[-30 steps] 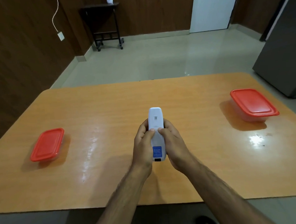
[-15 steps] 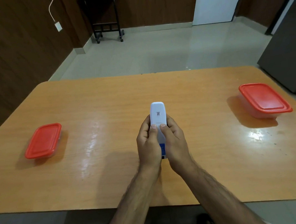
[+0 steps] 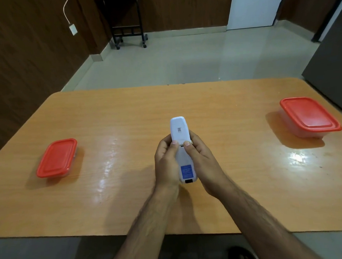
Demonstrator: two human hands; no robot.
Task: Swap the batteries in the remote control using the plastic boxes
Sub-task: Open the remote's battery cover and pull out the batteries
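- Holding the white plastic remote control (image 3: pixel 183 150) back-side up over the middle of the orange wooden table (image 3: pixel 127 115), you are wrapping both hands around its lower half.
- Your left hand (image 3: pixel 166 164) is cradling the left edge and your right hand (image 3: pixel 203 161) the right edge, both grasping the remote, with both thumbs pressing on the back just below a small dark gap.
- That gap suggests you are sliding the battery cover, the upper panel bearing a small printed code, away from you; I cannot tell how far it is freed.
- You are best off pushing evenly with both thumbs along the length of the body, so the cover is not twisting or jamming on one rail.
- Keeping the fingers underneath firm is helping the body stay put while the cover travels.
- Both red-lidded clear plastic boxes, the small left one (image 3: pixel 56 158) and the larger right one (image 3: pixel 309 117), are sitting closed and well apart from your hands; which holds the fresh batteries cannot be told.
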